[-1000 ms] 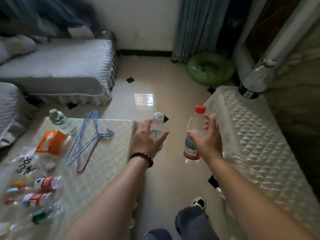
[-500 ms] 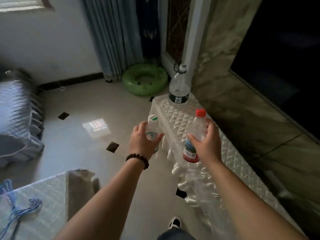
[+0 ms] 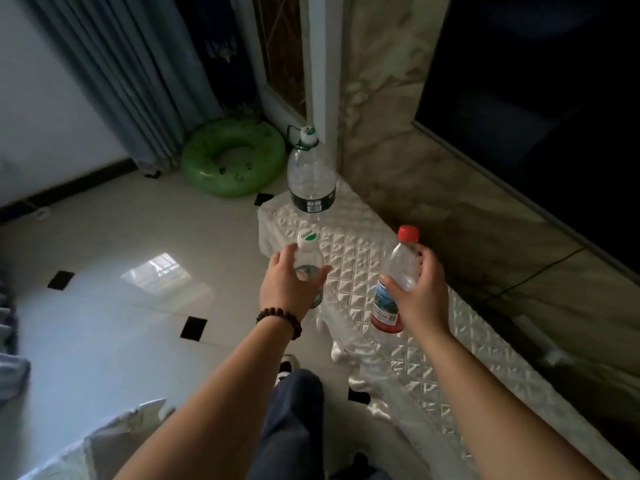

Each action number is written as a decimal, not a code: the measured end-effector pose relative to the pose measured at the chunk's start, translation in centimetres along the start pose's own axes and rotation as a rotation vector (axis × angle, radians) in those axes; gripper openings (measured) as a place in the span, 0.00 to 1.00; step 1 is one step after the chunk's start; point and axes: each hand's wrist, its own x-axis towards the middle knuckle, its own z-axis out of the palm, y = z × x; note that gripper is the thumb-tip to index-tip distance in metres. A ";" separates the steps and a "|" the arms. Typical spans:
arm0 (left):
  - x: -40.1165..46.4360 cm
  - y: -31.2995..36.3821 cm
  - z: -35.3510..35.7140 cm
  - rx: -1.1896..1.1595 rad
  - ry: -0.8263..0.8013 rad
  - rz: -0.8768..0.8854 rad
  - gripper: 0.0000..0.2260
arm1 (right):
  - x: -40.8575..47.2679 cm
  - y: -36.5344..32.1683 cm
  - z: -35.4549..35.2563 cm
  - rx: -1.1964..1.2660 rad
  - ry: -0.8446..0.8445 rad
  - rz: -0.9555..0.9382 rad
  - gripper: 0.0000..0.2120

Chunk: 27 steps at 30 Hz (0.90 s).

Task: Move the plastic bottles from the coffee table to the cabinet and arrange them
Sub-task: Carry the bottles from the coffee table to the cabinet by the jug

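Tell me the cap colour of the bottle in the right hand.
Red cap, clearest in the head view.

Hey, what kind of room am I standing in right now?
Most likely a home living room: long curtains over a tiled floor, a low cabinet under a quilted cover, and an inflatable swim ring in the corner.

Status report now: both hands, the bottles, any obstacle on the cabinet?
Left hand grips white-capped clear plastic bottle. Right hand grips red-capped clear plastic bottle. Large clear bottle with dark label stands on cabinet's quilted white cover, far end.
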 end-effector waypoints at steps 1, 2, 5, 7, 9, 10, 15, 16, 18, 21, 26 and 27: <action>1.6 -0.3 0.2 0.003 -0.016 0.004 0.30 | 1.0 0.0 0.9 -0.012 0.009 0.015 0.34; 3.2 -0.6 0.3 0.006 -0.032 0.009 0.30 | 1.9 -0.1 1.8 -0.029 0.018 0.024 0.34; 8.6 -1.1 0.5 0.016 -0.083 0.032 0.30 | 5.0 -0.9 5.0 -0.072 0.053 0.052 0.35; 12.3 -1.3 0.7 0.022 -0.116 0.046 0.28 | 6.9 -1.7 7.0 -0.079 0.073 0.089 0.35; 15.5 -1.5 1.0 0.030 -0.164 0.063 0.27 | 8.6 -2.5 8.6 -0.082 0.093 0.124 0.35; 16.9 -1.6 1.2 0.029 -0.190 0.078 0.26 | 9.4 -2.8 9.3 -0.081 0.107 0.135 0.35; 22.4 -2.1 3.6 0.036 -0.319 0.116 0.25 | 12.9 -2.8 11.5 -0.077 0.146 0.213 0.38; 23.2 -2.2 4.3 0.036 -0.341 0.119 0.25 | 13.5 -2.4 11.8 -0.082 0.145 0.232 0.39; 24.8 -2.2 5.9 0.044 -0.381 0.136 0.25 | 14.8 -1.4 12.3 -0.089 0.147 0.270 0.40; 27.0 -2.1 8.4 0.045 -0.434 0.152 0.25 | 17.1 0.7 13.2 -0.107 0.161 0.309 0.37; 31.0 -2.4 14.1 -0.023 -0.475 0.114 0.26 | 22.0 4.9 15.3 -0.129 0.157 0.335 0.34; 31.8 -2.6 15.4 -0.032 -0.485 0.114 0.26 | 23.0 5.9 15.9 -0.121 0.155 0.337 0.33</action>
